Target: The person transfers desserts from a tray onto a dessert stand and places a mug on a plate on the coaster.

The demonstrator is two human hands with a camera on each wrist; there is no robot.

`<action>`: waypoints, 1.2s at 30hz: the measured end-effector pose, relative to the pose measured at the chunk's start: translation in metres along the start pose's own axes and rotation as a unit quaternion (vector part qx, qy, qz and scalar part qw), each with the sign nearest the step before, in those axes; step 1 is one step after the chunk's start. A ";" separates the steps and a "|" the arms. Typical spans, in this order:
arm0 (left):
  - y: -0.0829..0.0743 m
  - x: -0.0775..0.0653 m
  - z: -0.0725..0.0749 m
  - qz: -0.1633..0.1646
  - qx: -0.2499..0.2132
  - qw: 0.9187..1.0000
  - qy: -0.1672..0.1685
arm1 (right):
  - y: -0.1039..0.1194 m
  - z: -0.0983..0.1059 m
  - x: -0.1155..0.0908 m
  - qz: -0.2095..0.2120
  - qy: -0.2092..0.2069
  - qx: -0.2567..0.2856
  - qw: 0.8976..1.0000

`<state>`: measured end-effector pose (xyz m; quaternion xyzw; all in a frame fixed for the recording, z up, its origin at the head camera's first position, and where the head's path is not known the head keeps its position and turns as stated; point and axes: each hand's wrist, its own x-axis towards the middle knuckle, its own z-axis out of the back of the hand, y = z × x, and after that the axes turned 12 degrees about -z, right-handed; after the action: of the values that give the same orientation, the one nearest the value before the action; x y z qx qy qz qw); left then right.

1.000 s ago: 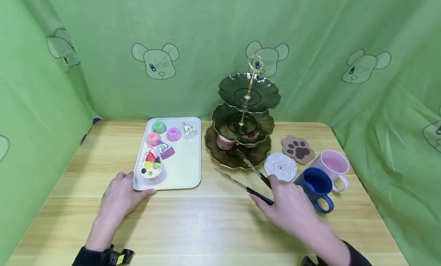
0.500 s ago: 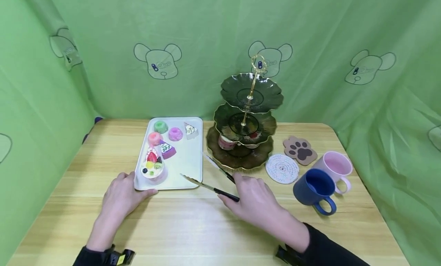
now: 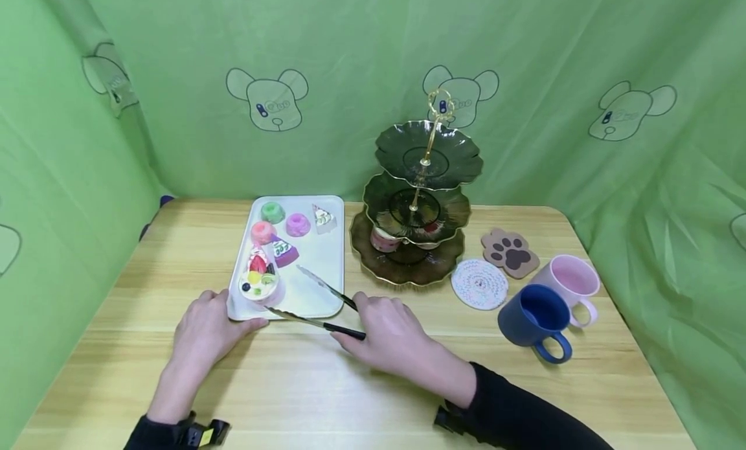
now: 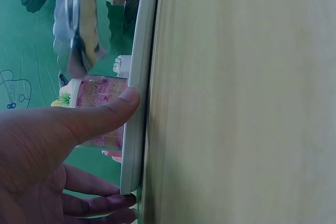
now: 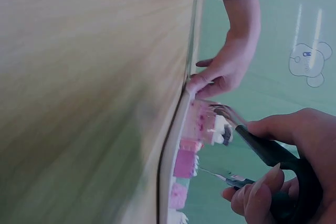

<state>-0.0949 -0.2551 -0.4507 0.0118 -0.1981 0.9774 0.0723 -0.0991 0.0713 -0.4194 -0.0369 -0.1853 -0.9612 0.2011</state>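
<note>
My left hand grips the near left corner of a white tray, thumb along the front rim and fingers at the left side. My right hand holds black-handled tongs with their arms spread over the tray's front right part. One tong tip is near a fruit-topped cake cup, the other right of a purple cake slice. Behind stand a pink doughnut, a green doughnut, a purple doughnut and a white cake slice. In the left wrist view, the cup is partly hidden by the thumb.
A dark green three-tier stand with gold edges rises right of the tray, a pink cake cup on its bottom tier. Farther right lie a round woven coaster and a paw coaster, beside a blue mug and a pink mug.
My right hand has carried the tongs left, from in front of the tiered stand to over the tray beside the cake cup. The left hand has stayed at the tray's corner.
</note>
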 end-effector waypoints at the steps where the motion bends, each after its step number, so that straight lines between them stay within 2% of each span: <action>1: 0.000 0.000 0.000 0.001 0.000 1.000 0.000 | 0.002 -0.002 0.002 0.001 0.004 0.000 1.000; 11: 0.001 0.000 0.000 -0.001 0.000 1.000 -0.009 | 0.019 -0.025 0.021 0.008 0.030 -0.021 0.999; 18: 0.002 0.000 0.000 0.001 0.002 1.000 -0.003 | 0.028 -0.033 0.034 0.026 0.025 -0.053 0.998; 36: 0.001 0.001 0.002 0.009 0.000 1.000 0.010 | 0.032 -0.037 0.037 0.017 0.032 -0.087 0.996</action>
<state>-0.0959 -0.2566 -0.4492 0.0001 -0.1976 0.9781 0.0656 -0.1198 0.0169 -0.4377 -0.0269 -0.0939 -0.9707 0.2196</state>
